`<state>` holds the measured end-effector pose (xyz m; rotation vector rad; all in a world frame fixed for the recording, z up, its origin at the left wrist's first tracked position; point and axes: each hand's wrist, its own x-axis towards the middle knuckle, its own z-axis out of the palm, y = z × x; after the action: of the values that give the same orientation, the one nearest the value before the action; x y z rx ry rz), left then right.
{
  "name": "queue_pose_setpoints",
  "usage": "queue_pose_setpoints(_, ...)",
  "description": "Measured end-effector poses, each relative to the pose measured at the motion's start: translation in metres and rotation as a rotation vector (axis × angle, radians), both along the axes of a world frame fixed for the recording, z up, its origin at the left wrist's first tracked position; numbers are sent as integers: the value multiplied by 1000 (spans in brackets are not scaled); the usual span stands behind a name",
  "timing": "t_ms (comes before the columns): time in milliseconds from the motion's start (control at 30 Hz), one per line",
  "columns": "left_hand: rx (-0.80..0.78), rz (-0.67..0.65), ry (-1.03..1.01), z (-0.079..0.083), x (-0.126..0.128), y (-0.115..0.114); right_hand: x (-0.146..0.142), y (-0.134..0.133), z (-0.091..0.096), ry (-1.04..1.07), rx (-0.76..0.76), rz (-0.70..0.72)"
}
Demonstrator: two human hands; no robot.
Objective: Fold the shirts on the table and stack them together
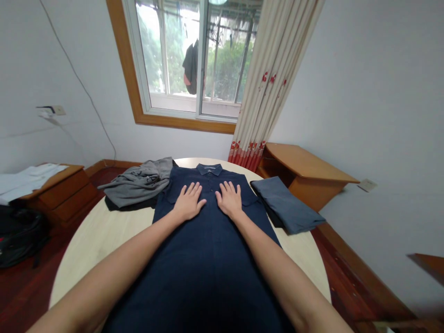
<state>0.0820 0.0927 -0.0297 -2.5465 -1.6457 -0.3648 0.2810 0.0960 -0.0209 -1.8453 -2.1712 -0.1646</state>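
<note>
A dark navy collared shirt [211, 249] lies spread front side up on the round pale table [93, 252], its collar toward the window. My left hand [188, 202] rests flat on the left chest of the shirt, fingers spread. On the other side of the button line, my right hand [229, 199] lies flat too, its fingers apart. Neither hand grips the cloth. The shirt's sleeves do not show clearly, and its lower end runs out of view toward me.
Crumpled grey clothing [138, 182] lies on dark cloth at the table's left. Folded blue-grey clothing [289, 203] sits at the right edge. Beyond stand a wooden desk [308, 162] and a curtain [265, 88]. Papers cover a low cabinet [69, 194], near a black bag [21, 236].
</note>
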Motion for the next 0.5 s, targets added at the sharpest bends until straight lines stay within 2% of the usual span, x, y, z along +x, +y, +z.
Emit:
queue_pose_setpoints(100, -116, -68, -4, -13, 3, -51, -23, -44, -9, 51, -95, 135)
queue_pose_setpoints(167, -176, -34, -1, -18, -9, -73, -19, -68, -14, 73, -171, 168)
queue_pose_setpoints(267, -196, 61, 4, -17, -42, -92, 15, -88, -15, 85, -245, 73)
queue_pose_setpoints(367, -210, 174, 25, -10, -66, -108, 51, -102, -6, 62, -298, -123)
queue_pose_setpoints(433, -202, 217, 32, -6, -65, -125, 55, -115, 1, 49, -313, -187)
queue_pose_setpoints(500, -184, 160, 14, -4, -51, -146, 41, -133, 5, 51, -287, -116)
